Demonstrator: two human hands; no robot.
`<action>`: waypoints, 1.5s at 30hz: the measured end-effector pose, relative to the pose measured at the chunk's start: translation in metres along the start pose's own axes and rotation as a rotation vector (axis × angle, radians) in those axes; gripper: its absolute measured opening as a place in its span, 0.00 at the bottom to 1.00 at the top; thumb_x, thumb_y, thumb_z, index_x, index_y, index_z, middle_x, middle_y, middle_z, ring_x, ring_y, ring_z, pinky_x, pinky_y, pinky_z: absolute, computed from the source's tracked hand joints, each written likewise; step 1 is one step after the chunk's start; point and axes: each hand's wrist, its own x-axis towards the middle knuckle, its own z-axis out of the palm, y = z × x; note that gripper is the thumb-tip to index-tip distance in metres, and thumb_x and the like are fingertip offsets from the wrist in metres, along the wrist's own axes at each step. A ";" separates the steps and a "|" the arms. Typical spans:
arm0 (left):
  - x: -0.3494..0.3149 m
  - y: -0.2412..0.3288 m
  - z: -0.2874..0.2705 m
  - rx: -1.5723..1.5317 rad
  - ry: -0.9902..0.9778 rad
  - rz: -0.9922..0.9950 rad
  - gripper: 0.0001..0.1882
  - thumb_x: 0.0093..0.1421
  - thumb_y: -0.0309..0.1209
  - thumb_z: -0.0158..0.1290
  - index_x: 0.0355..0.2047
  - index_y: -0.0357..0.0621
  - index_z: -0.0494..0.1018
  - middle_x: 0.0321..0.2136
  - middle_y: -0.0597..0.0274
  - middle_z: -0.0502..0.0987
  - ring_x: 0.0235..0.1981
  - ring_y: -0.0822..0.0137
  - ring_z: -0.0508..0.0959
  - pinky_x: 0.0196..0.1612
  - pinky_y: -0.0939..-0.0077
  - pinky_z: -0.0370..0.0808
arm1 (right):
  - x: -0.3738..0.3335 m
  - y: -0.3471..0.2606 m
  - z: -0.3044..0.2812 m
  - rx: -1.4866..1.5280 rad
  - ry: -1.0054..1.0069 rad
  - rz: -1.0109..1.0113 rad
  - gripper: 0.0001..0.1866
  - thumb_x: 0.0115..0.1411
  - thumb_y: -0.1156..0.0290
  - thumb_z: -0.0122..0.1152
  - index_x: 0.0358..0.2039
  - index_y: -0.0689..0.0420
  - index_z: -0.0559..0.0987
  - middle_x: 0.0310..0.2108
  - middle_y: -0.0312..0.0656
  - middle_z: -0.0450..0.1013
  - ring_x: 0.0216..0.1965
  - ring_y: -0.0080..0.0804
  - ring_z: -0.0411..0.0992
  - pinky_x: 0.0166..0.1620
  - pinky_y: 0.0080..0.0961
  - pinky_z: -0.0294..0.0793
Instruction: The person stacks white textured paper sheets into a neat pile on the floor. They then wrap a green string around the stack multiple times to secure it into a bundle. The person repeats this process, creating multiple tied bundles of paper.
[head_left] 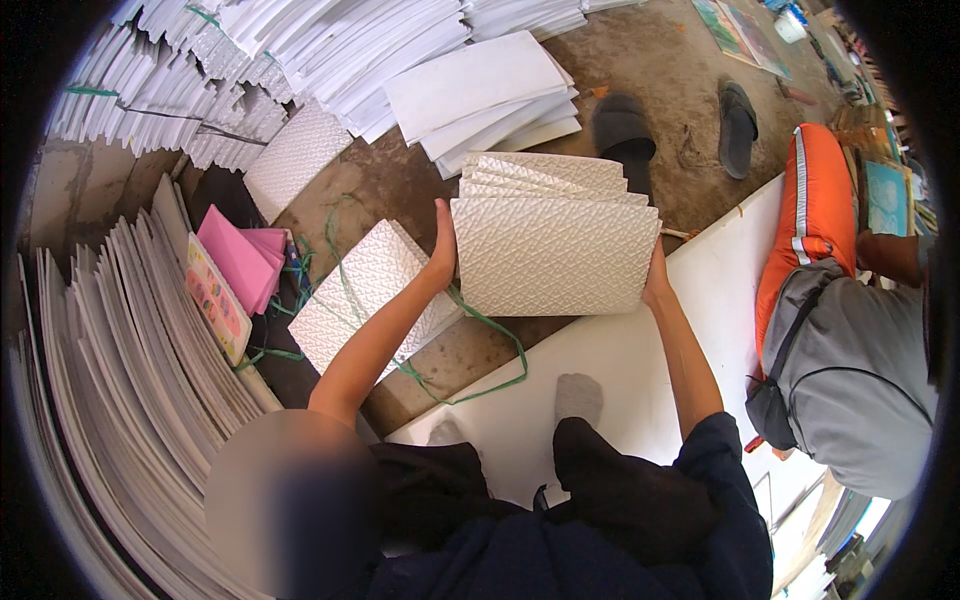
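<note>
Left hand [442, 252] and right hand [657, 278] grip opposite sides of textured sheet stack [555, 258]; green string [523, 355] near left, slippers [738, 132] far right.

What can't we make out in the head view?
Head view:
Left hand, right hand: fingers partly hidden by the embossed white sheets.
Those sheets' undersides: face away from the camera.
Upright white sheets, left: partly covered by a blurred patch.
Person in grey, right: cut off by the dark rim.
</note>
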 end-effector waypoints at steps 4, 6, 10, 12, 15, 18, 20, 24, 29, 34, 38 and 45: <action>0.018 -0.010 -0.011 0.039 0.030 -0.018 0.39 0.56 0.62 0.25 0.55 0.44 0.56 0.49 0.56 0.66 0.48 0.62 0.68 0.50 0.71 0.66 | 0.011 0.002 -0.004 -0.068 0.020 0.076 0.34 0.57 0.40 0.34 0.55 0.53 0.58 0.48 0.43 0.64 0.45 0.34 0.68 0.44 0.32 0.72; 0.023 -0.014 -0.014 0.008 -0.018 -0.011 0.39 0.55 0.63 0.28 0.54 0.44 0.58 0.50 0.58 0.66 0.48 0.64 0.67 0.50 0.74 0.64 | 0.018 0.008 -0.009 -0.100 0.029 0.071 0.34 0.57 0.41 0.35 0.55 0.53 0.58 0.48 0.43 0.65 0.43 0.34 0.69 0.42 0.32 0.73; 0.003 0.009 0.015 -0.021 -0.004 -0.082 0.37 0.56 0.61 0.29 0.53 0.43 0.59 0.48 0.58 0.68 0.45 0.64 0.70 0.47 0.73 0.67 | 0.014 0.007 -0.007 -0.114 0.015 -0.022 0.33 0.57 0.41 0.35 0.55 0.53 0.59 0.48 0.43 0.65 0.44 0.34 0.69 0.43 0.31 0.73; -0.003 0.017 0.022 -0.145 -0.021 -0.097 0.36 0.57 0.59 0.29 0.53 0.42 0.60 0.47 0.58 0.69 0.44 0.64 0.71 0.47 0.72 0.68 | 0.010 -0.002 0.003 -0.125 0.007 -0.052 0.33 0.57 0.41 0.34 0.55 0.53 0.59 0.49 0.43 0.64 0.45 0.34 0.68 0.44 0.30 0.72; -0.013 0.029 0.032 0.060 -0.068 0.034 0.34 0.59 0.56 0.29 0.52 0.41 0.61 0.46 0.58 0.69 0.43 0.63 0.72 0.47 0.71 0.68 | 0.004 -0.028 0.016 -0.077 -0.083 -0.068 0.36 0.56 0.39 0.32 0.56 0.51 0.57 0.53 0.43 0.61 0.50 0.35 0.64 0.49 0.28 0.67; -0.018 0.047 0.060 -0.047 -0.142 -0.027 0.32 0.59 0.54 0.30 0.51 0.40 0.61 0.45 0.58 0.70 0.43 0.62 0.72 0.46 0.69 0.69 | 0.004 -0.071 0.012 -0.165 -0.097 -0.151 0.37 0.56 0.37 0.31 0.57 0.51 0.57 0.54 0.43 0.60 0.51 0.35 0.62 0.51 0.29 0.65; -0.031 0.061 0.071 -0.046 -0.157 -0.012 0.33 0.59 0.54 0.31 0.50 0.38 0.61 0.45 0.56 0.70 0.42 0.62 0.73 0.45 0.68 0.70 | -0.021 -0.093 0.030 -0.145 -0.169 -0.141 0.39 0.55 0.36 0.31 0.57 0.54 0.56 0.54 0.43 0.59 0.52 0.35 0.62 0.51 0.29 0.64; -0.062 0.094 0.064 -0.082 -0.206 0.031 0.33 0.58 0.54 0.32 0.50 0.36 0.61 0.45 0.53 0.69 0.43 0.61 0.72 0.45 0.67 0.71 | -0.071 -0.119 0.071 -0.163 -0.342 -0.155 0.44 0.52 0.33 0.33 0.57 0.60 0.55 0.54 0.43 0.59 0.52 0.35 0.62 0.52 0.28 0.62; -0.130 0.144 0.046 -0.041 -0.126 0.139 0.36 0.56 0.57 0.33 0.51 0.38 0.60 0.46 0.51 0.68 0.44 0.60 0.71 0.46 0.65 0.70 | -0.100 -0.120 0.131 -0.131 -0.392 -0.265 0.42 0.51 0.41 0.49 0.55 0.62 0.58 0.55 0.43 0.58 0.53 0.31 0.61 0.52 0.26 0.62; -0.218 0.168 -0.014 -0.048 0.105 0.305 0.40 0.54 0.62 0.31 0.52 0.39 0.60 0.47 0.52 0.67 0.45 0.59 0.71 0.47 0.63 0.69 | -0.099 -0.090 0.222 -0.285 -0.524 -0.338 0.43 0.50 0.40 0.49 0.57 0.60 0.56 0.56 0.43 0.56 0.55 0.33 0.58 0.54 0.28 0.58; -0.280 0.135 -0.092 -0.132 0.256 0.386 0.39 0.54 0.62 0.30 0.53 0.41 0.59 0.48 0.53 0.67 0.46 0.59 0.70 0.47 0.63 0.69 | -0.103 -0.022 0.287 -0.460 -0.629 -0.232 0.46 0.48 0.36 0.48 0.57 0.59 0.55 0.58 0.42 0.52 0.58 0.34 0.52 0.57 0.31 0.53; -0.296 0.050 -0.137 -0.325 0.294 0.386 0.39 0.55 0.62 0.28 0.54 0.43 0.58 0.50 0.56 0.66 0.48 0.59 0.69 0.48 0.64 0.69 | -0.080 0.055 0.285 -0.404 -0.780 0.142 0.38 0.53 0.45 0.49 0.56 0.59 0.58 0.57 0.39 0.56 0.55 0.29 0.56 0.54 0.25 0.58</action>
